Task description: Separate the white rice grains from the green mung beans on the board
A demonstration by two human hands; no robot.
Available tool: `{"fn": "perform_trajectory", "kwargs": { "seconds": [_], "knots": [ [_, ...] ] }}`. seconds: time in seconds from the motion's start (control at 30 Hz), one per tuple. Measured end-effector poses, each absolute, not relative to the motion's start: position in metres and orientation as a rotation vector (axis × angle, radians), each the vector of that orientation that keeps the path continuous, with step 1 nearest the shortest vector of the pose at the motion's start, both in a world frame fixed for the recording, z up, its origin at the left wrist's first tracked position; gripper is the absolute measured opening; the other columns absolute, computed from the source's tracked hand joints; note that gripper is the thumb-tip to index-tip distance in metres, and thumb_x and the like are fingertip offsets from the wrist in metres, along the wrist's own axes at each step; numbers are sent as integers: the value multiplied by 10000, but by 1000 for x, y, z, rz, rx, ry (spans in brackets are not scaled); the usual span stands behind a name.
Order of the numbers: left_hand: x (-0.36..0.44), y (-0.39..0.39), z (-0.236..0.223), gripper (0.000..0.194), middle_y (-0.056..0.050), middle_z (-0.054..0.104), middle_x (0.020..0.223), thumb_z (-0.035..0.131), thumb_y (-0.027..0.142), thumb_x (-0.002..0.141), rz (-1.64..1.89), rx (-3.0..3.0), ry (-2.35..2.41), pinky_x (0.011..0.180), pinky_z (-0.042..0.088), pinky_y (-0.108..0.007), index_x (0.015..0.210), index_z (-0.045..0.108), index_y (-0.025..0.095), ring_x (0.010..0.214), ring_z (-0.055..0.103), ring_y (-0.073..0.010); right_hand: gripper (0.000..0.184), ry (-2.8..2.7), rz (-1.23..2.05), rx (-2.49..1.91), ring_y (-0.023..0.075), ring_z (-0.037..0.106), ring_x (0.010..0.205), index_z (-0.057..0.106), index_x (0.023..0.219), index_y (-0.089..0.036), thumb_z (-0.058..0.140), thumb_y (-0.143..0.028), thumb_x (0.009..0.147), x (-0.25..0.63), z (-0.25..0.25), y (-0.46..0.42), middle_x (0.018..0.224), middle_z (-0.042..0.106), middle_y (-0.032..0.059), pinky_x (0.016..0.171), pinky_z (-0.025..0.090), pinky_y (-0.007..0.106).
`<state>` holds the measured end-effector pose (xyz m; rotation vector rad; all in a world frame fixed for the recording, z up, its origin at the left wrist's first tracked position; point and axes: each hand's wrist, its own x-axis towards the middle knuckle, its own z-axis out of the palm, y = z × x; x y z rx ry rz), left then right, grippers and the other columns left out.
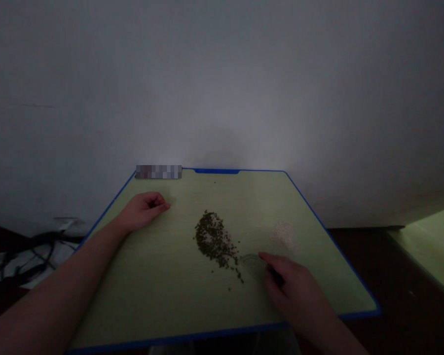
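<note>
A pile of small dark green grains [215, 240] lies in the middle of a pale green table with a blue edge [163, 291]. To its right sits a small heap of white grains [282, 233]. My right hand [294, 291] rests near the front right, fingers curled round a small clear container [253, 265] that touches the lower end of the green pile. My left hand [145, 209] lies on the table at the far left, fingers loosely curled, apart from both piles.
A plain white wall stands right behind the table. Dark cables and white cloth [29, 256] lie on the floor to the left. Part of another pale green table [432, 246] shows at the right edge.
</note>
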<state>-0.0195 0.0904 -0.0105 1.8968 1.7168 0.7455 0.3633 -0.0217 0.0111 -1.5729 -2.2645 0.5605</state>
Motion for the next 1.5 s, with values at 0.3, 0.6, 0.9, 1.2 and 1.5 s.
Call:
{"fn": "perform_trajectory", "kwargs": {
  "seconds": [0.3, 0.6, 0.9, 1.2, 1.5],
  "knots": [
    [-19, 91, -11, 280, 29, 460, 572, 547, 449, 707, 764, 1875, 1712, 512, 354, -223, 640, 535, 177, 549, 433, -108, 369, -2215, 480, -1606, 209, 662, 870, 609, 1128, -175, 434, -194, 803, 371, 9, -24, 1024, 690, 82, 772, 544, 349],
    [-20, 91, -10, 270, 34, 455, 570, 551, 434, 724, 750, 1908, 1703, 518, 353, -223, 645, 545, 176, 549, 431, -109, 379, -2200, 505, -1673, 212, 654, 908, 605, 1135, -136, 420, -194, 809, 364, 8, -21, 1063, 677, 100, 820, 525, 354],
    [-21, 91, -11, 278, 35, 458, 567, 546, 445, 719, 746, 1908, 1708, 517, 349, -223, 634, 540, 180, 545, 435, -110, 370, -2140, 422, -1717, 214, 671, 824, 597, 1142, -150, 426, -245, 829, 375, 10, -21, 980, 701, 93, 736, 548, 339],
    [-21, 91, -12, 297, 38, 449, 572, 530, 458, 735, 729, 1917, 1713, 522, 347, -223, 644, 530, 175, 550, 431, -108, 396, -2164, 496, -1696, 214, 652, 901, 590, 1161, -122, 418, -191, 811, 357, 8, -16, 1056, 678, 108, 809, 519, 352],
    [-23, 92, -14, 296, 34, 455, 578, 533, 456, 740, 736, 1953, 1708, 523, 346, -222, 652, 537, 174, 556, 433, -109, 375, -2048, 331, -1855, 236, 658, 846, 602, 1134, -123, 450, -237, 810, 388, 11, 3, 993, 695, 106, 738, 518, 351]
  ]
}}
